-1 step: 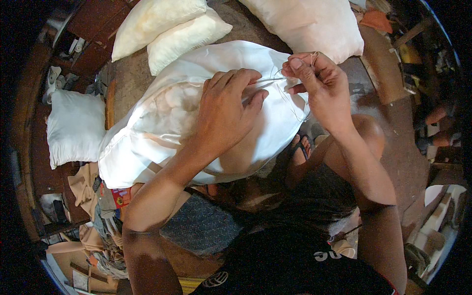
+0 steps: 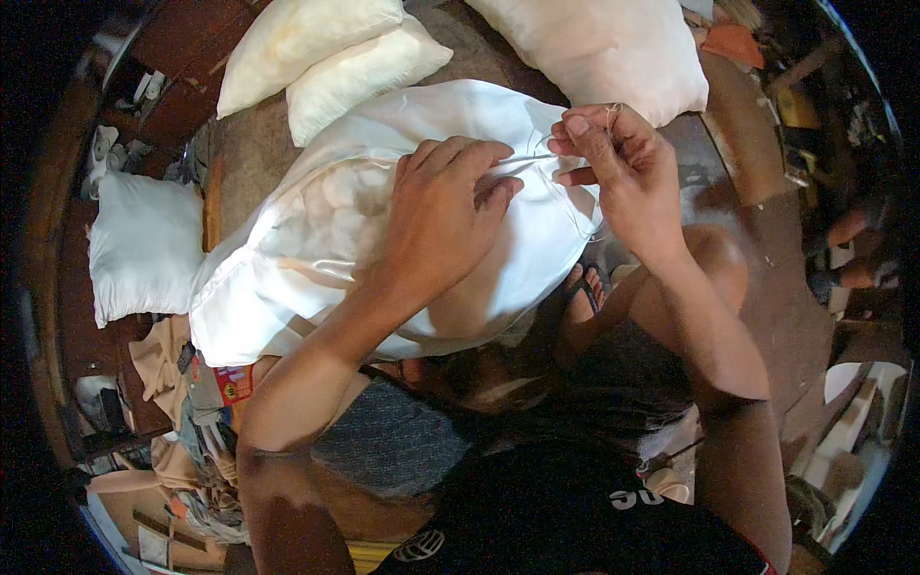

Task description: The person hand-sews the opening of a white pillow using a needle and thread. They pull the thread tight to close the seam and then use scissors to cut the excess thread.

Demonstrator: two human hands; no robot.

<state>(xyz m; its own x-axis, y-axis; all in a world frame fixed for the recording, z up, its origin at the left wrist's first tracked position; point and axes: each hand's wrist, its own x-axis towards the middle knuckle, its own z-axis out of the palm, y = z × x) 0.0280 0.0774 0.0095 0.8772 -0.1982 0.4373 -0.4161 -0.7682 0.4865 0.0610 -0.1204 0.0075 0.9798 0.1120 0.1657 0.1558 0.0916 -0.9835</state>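
A large, shiny white stuffed pillow lies across in front of me. My left hand rests on its upper side, fingers bent over the cloth near a seam, with a fold between thumb and forefinger. To the right, my right hand is raised just over the pillow's right end, its thumb and fingers pinched together. Thin thread hangs from these fingers in a loop over the cloth, and another loop shows above the knuckles. Whether a needle is in the pinch is too small to make out.
Two cream pillows overlap at the far left, and a big pale pillow lies at the far right. A small white pillow sits at the left. Crumpled cloths lie at the lower left. A sandalled foot is below the pillow.
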